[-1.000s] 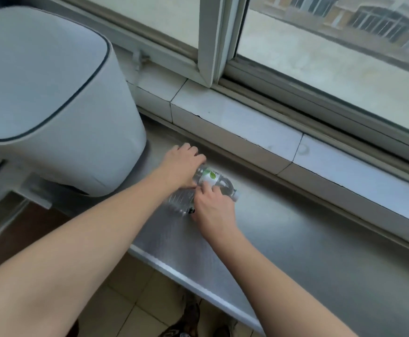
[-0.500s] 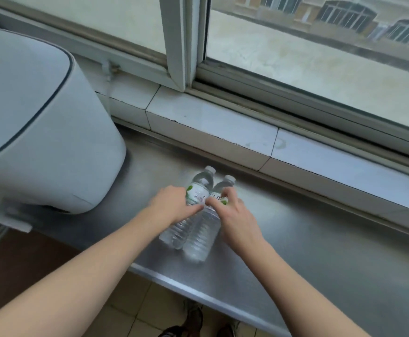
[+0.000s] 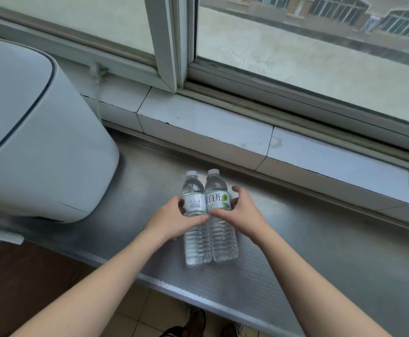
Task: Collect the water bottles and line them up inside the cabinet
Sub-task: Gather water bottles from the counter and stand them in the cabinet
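Below the window (image 3: 295, 57) and its tiled sill (image 3: 198, 127), a textured steel counter (image 3: 320, 251) runs from nine o'clock to three o'clock across the view. At nine o'clock on it stands a large white bin (image 3: 35, 147) with a closed lid, so what it holds cannot be seen. No cabinet is in view.

At the middle of the counter lie two water bottles, touching side by side, long axes pointing from six toward twelve o'clock, white caps at the twelve o'clock end. The left bottle (image 3: 195, 229) shows a barcode label; the right bottle (image 3: 220, 229) shows a green-leaf label. Both look full and sealed.

The left hand (image 3: 171, 218) comes in from eight o'clock and wraps its fingers (image 3: 180, 203) round the left bottle at the label, thumb over the top. The right hand (image 3: 243, 211) comes from four o'clock and curls round the right bottle likewise, though one finger is raised clear of it. Each hand is nearest its own bottle, so lifting the pair together seems the likely next move.
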